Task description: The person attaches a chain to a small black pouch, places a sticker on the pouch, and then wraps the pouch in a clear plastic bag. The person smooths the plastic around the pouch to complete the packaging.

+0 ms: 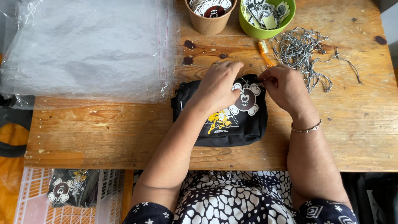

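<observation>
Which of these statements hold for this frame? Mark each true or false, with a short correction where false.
1. Both hands rest on a black pouch. True: left hand, right hand.
2. The pouch lies in the crate on the floor. False: it lies on the wooden table.
3. A green bowl stands beside a brown paper cup. True.
4. The black-and-white cords lie left of the pouch. False: upper right of it.
5. The clear plastic bags are stacked on the pouch. False: beside it, left.
</observation>
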